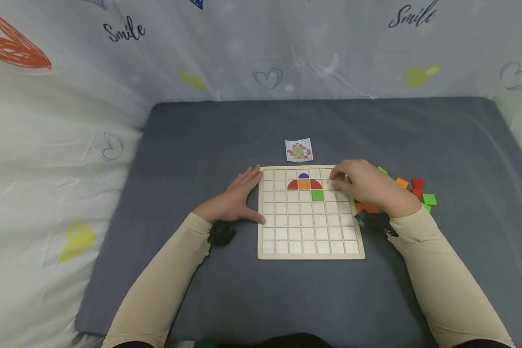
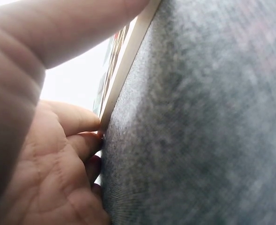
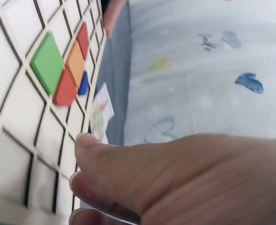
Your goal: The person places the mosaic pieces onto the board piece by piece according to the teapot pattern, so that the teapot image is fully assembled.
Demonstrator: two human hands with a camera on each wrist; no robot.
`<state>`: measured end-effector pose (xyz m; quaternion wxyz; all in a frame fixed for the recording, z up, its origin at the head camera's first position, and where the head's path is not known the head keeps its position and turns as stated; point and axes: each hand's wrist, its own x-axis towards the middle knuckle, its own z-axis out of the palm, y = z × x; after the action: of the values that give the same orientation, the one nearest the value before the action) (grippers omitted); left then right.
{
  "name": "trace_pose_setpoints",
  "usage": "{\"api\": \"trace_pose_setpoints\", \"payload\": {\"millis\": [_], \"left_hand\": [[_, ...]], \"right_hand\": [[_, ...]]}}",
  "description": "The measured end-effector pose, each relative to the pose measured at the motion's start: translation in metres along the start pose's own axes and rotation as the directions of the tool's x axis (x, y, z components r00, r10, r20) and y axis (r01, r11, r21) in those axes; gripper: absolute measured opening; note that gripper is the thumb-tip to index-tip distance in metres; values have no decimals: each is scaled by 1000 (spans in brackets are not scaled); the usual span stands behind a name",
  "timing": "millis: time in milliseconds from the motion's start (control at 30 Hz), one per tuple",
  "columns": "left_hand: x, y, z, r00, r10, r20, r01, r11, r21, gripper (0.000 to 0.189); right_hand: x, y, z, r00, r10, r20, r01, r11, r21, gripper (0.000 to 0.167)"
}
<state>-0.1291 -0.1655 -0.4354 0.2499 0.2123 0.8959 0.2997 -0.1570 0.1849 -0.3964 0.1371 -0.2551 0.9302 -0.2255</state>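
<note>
A pale wooden grid board (image 1: 311, 234) lies on the table in the head view. Against its left edge rests my left hand (image 1: 237, 198), thumb spread from the fingers; the left wrist view shows its fingertips (image 2: 92, 123) touching the board's side. Over the board's upper right squares is my right hand (image 1: 365, 182), fingers bent, with no piece visible between thumb and fingers. On the grid sit a blue half-round piece (image 1: 303, 176), an orange square (image 1: 304, 184), a red rounded piece (image 1: 293, 184) on each side of it, and a green square (image 1: 317, 195).
A small picture card (image 1: 299, 150) lies beyond the board's far edge. To the right, partly behind my right hand and wrist, are loose orange tiles (image 1: 367, 208), red tiles (image 1: 417, 183) and green tiles (image 1: 429, 199). A grey cloth (image 1: 217, 140) covers the table; a printed white curtain (image 1: 243, 48) hangs behind.
</note>
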Motion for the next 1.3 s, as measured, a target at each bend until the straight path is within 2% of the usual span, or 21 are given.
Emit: {"api": "trace_pose_setpoints", "payload": {"millis": [400, 633, 800, 1033, 1300], "left_hand": [[-1, 0, 1, 1000, -4, 6, 4, 1000, 2, 130], [0, -3, 2, 1000, 7, 1, -7, 1000, 5, 130], [1, -3, 3, 1000, 13, -4, -13, 1000, -2, 130], [1, -3, 2, 1000, 6, -9, -6, 1000, -6, 130], [-1, -2, 1, 1000, 6, -9, -6, 1000, 1, 130]], "right_hand": [[-18, 60, -16, 989, 133, -72, -136, 990, -38, 21], [-28, 80, -21, 974, 207, -91, -213, 976, -54, 27], [-30, 86, -21, 964, 253, -76, -258, 965, -52, 35], [-25, 75, -21, 956, 291, -42, -291, 957, 9, 39], [-15, 69, -15, 964, 260, -48, -259, 965, 31, 20]]}}
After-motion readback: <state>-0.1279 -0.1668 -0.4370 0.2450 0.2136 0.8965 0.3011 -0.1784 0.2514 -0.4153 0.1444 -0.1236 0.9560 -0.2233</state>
